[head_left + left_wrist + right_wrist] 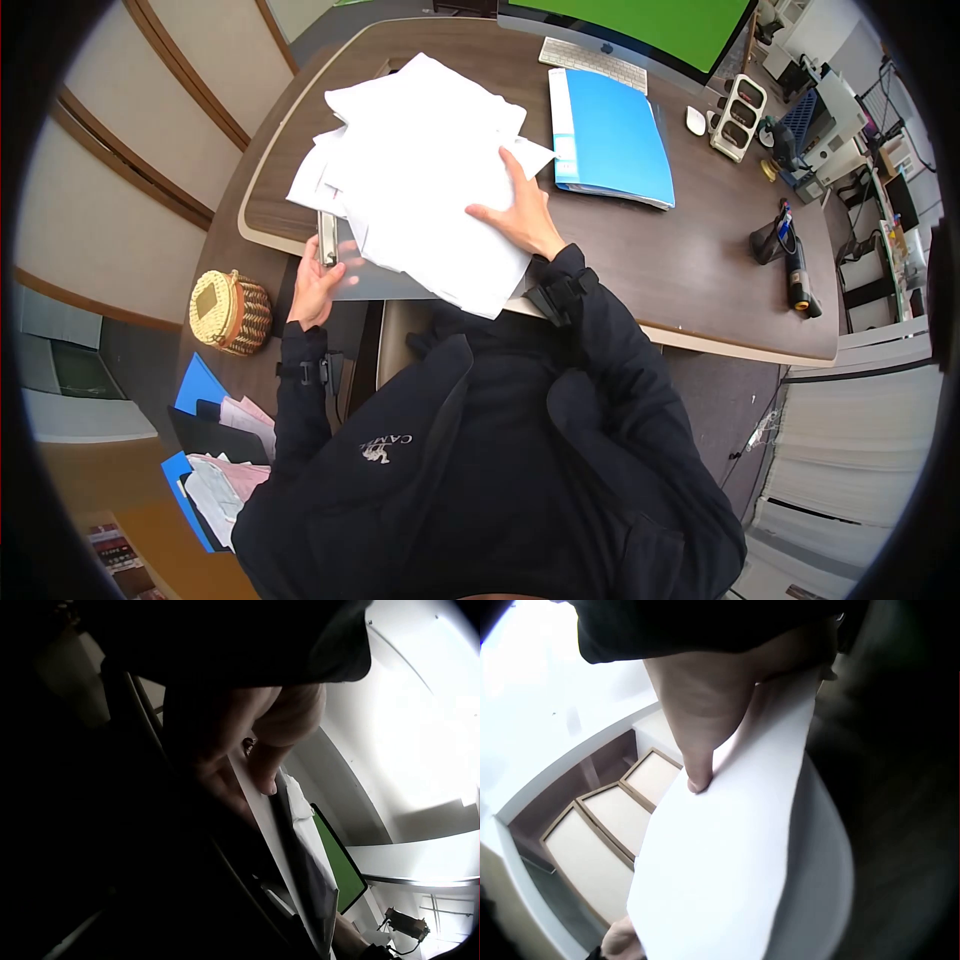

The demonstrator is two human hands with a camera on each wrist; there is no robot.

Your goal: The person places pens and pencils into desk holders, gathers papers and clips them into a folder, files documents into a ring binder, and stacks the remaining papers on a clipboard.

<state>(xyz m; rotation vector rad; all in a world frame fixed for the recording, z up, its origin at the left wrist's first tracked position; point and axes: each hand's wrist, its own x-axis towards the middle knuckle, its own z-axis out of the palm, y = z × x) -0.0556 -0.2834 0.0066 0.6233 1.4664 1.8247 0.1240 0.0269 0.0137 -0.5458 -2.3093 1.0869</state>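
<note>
A loose stack of white papers (430,190) spreads unevenly over the near side of the desk. Beneath it shows a translucent clipboard (375,284) with a metal clip (328,240) on its left side. My left hand (315,285) grips the clipboard's left edge beside the clip; the left wrist view has the board's edge (259,802) between thumb and fingers. My right hand (525,215) holds the papers by their right edge, thumb on the top sheet (712,855). Some of its fingers are hidden by the paper.
A blue folder (615,140) lies right of the papers, before a keyboard (592,62) and monitor (640,25). Further right are a mouse (696,121) and pen holder (772,243). A woven basket (230,312) and upright files (215,430) stand at left.
</note>
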